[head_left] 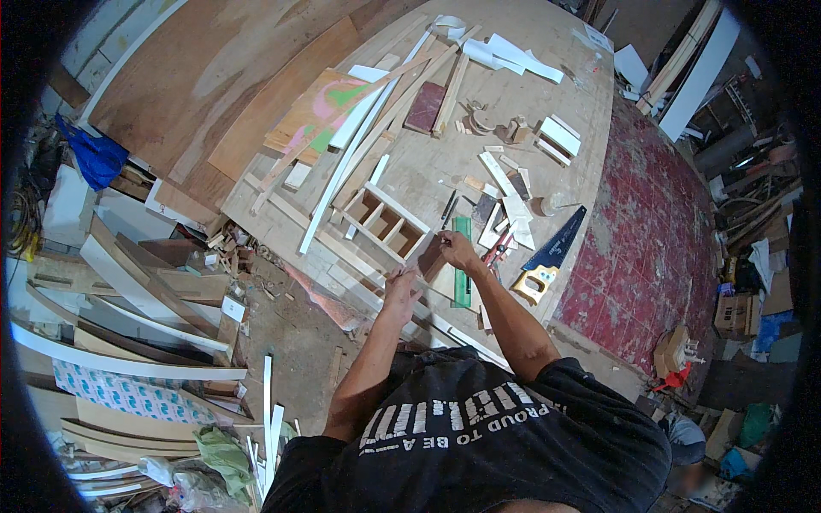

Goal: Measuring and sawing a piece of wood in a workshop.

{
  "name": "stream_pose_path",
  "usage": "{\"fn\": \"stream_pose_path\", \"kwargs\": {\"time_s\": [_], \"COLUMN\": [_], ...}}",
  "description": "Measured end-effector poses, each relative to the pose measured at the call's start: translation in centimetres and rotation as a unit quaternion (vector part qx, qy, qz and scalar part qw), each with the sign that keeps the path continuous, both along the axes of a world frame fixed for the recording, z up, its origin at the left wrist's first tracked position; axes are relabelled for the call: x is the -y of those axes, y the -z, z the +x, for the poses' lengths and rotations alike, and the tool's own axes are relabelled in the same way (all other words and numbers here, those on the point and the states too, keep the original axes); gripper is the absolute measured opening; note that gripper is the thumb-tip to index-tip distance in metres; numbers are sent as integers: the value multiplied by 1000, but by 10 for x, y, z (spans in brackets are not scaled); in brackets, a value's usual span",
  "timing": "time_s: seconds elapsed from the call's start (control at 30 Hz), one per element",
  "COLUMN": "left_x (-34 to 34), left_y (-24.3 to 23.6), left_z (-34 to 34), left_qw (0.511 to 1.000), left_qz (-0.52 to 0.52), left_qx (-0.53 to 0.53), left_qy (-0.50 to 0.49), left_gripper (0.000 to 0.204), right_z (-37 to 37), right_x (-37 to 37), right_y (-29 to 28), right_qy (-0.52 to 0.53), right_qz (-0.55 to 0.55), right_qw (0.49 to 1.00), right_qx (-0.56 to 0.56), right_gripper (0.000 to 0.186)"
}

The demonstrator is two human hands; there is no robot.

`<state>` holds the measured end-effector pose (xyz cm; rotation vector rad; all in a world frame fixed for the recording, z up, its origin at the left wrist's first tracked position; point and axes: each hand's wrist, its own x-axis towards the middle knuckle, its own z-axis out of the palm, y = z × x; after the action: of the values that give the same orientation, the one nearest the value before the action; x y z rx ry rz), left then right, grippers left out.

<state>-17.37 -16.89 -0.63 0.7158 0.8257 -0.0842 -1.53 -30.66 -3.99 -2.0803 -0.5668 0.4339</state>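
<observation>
Near frame centre, the right hand's fingers (446, 240) are pinching a brown panel (434, 259), probably steadying it beside the compartmented wooden box (395, 206); whether the left hand (399, 293) is gripping, I cannot tell.

A black T-shirt (547, 462) is worn, marked across the front with large, cracked-looking white block print (449, 417) and a smaller line of white lettering (479, 437). The left sleeve (299, 466) and right sleeve (590, 402) are cut short; the forearms (369, 368) are left bare.
</observation>
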Motion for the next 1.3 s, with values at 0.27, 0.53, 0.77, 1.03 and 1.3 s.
{"fn": "stream_pose_path", "kwargs": {"time_s": [0.27,0.53,0.77,1.03,1.3], "left_x": [-2,10,6,21,27], "left_y": [11,-7,19,-12,-25], "left_z": [0,5,2,8,1], "left_qw": [998,999,995,993,993], "left_qz": [-40,8,64,75,44], "left_qx": [24,2,20,-32,-33], "left_qy": [-49,-49,-67,-82,-103], "left_gripper": [46,73,67,60,57], "right_z": [3,-2,-6,3,2], "right_x": [-3,-2,-15,-3,0], "right_y": [5,-15,-27,-6,-9], "right_qy": [-6,-9,-29,-26,-65], "right_qz": [-32,-88,-91,-107,-127], "right_qw": [999,996,995,993,990], "right_qx": [-2,8,31,35,19], "right_gripper": [33,37,36,33,33]}}
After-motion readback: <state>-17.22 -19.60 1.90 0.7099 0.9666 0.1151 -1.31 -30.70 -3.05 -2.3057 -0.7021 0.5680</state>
